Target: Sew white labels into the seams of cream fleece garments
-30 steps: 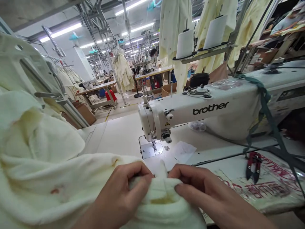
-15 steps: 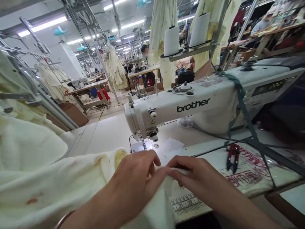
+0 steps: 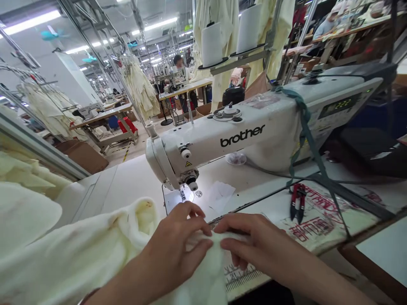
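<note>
Cream fabric [image 3: 203, 271] hangs over the table's front edge, its upper edge between my two hands. My left hand [image 3: 178, 245] is closed on that edge, thumb and fingers on either side of the cloth. Just to its right, my right hand [image 3: 251, 241] pinches the same edge, fingertips close to the left ones. More of the cream cloth [image 3: 82, 245] lies bunched to the left, with a rolled opening near the needle. Behind my hands stands a white sewing machine [image 3: 206, 140], its lamp lighting the needle area [image 3: 182, 192].
Red-handled thread snips [image 3: 298, 203] lie on the table at right, near a green strip [image 3: 310, 131] hanging from the machine. A white scrap [image 3: 221, 195] is beside the needle plate. A printed ruler [image 3: 241, 275] runs along the front edge. Thread cones [image 3: 212, 44] stand behind; a person [image 3: 179, 70] sits farther back.
The view has swung, so the machine now sits farther left. My fingertips have parted slightly and show the cloth edge between them; both hands keep hold of it.
</note>
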### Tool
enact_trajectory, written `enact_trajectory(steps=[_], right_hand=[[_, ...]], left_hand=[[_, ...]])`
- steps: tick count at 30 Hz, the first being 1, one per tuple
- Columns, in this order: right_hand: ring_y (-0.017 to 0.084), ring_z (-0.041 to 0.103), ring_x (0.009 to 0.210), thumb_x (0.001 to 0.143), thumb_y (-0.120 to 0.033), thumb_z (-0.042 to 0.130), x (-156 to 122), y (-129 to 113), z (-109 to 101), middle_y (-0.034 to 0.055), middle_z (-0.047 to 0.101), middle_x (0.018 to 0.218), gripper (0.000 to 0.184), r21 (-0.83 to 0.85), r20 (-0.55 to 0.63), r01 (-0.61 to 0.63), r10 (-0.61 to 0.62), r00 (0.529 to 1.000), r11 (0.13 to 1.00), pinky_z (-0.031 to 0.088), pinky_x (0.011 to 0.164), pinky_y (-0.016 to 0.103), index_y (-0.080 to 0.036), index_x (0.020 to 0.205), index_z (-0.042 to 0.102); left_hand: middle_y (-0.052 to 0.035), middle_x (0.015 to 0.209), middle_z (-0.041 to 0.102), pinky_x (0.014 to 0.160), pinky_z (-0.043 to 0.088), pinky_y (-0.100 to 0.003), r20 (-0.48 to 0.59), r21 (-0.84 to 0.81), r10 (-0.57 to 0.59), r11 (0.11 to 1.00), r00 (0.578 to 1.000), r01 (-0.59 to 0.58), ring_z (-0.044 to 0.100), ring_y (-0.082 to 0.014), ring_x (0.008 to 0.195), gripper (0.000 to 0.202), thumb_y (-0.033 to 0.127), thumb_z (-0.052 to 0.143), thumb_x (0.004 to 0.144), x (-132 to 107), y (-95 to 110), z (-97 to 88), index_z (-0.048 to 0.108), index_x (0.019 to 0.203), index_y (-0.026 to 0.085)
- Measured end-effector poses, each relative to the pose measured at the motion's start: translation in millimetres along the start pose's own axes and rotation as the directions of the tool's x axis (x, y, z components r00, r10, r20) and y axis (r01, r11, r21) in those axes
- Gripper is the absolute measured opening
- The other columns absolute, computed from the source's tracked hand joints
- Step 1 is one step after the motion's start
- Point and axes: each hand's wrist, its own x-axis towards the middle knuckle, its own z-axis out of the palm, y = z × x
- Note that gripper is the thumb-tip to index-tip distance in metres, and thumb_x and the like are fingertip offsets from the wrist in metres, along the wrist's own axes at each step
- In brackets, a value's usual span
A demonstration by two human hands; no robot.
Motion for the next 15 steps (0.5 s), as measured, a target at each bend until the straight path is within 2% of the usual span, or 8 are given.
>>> enact_trajectory(steps=[2,4,6,10,15], right_hand=[[0.011,0.058,0.054,0.076,-0.016,0.049,14,-1,4,-0.0033,0.058,0.061,0.020,-0.005,0.005,-0.015,0.015,1.000,1.000,0.045,0.054,0.019,-0.019,0.087,0.065],[0.011,0.058,0.054,0.075,-0.013,0.048,32,-4,8,-0.0028,0.060,0.060,0.018,0.005,0.006,-0.025,0.025,1.000,1.000,0.045,0.053,0.019,-0.018,0.082,0.064],[0.011,0.059,0.054,0.074,-0.012,0.048,51,-6,12,-0.0028,0.060,0.059,0.016,-0.017,0.014,-0.051,0.051,0.999,0.999,0.045,0.053,0.018,-0.018,0.078,0.062],[0.011,0.054,0.046,0.076,-0.014,0.049,83,-9,14,-0.0038,0.055,0.050,0.008,-0.130,0.038,-0.106,0.112,0.993,0.986,0.040,0.045,0.018,-0.018,0.073,0.056],[0.010,0.046,0.048,0.068,-0.014,0.056,103,-14,9,-0.0035,0.050,0.051,0.009,-0.292,-0.050,-0.113,0.103,0.993,0.950,0.031,0.044,0.019,-0.017,0.059,0.053]], left_hand=[[-0.0031,0.110,0.063,0.088,0.042,-0.028,0.058,-0.012,0.015,1.000,0.998,-0.014,0.059,-0.0166,0.099,0.012,0.023,0.054,0.084,5,-15,-5.0,0.063,0.091,0.023],[-0.0001,0.087,0.066,0.078,0.043,-0.025,0.123,-0.032,-0.048,0.998,0.991,0.053,0.060,-0.0143,0.081,0.012,0.026,0.052,0.086,12,-32,-11.0,0.063,0.089,0.023],[0.0025,0.070,0.063,0.067,0.041,-0.023,0.141,-0.057,-0.143,0.987,0.980,0.152,0.057,-0.0128,0.066,0.015,0.032,0.053,0.086,18,-48,-16.6,0.065,0.086,0.023],[0.0015,0.073,0.064,0.064,0.040,-0.023,0.096,-0.156,-0.300,0.937,0.949,0.312,0.057,-0.0136,0.067,0.017,0.035,0.057,0.080,28,-69,-21.0,0.066,0.084,0.021],[-0.0012,0.076,0.066,0.065,0.038,-0.024,0.059,-0.193,-0.424,0.883,0.904,0.427,0.059,-0.0170,0.075,0.017,0.030,0.055,0.075,37,-77,-15.1,0.065,0.077,0.017]])
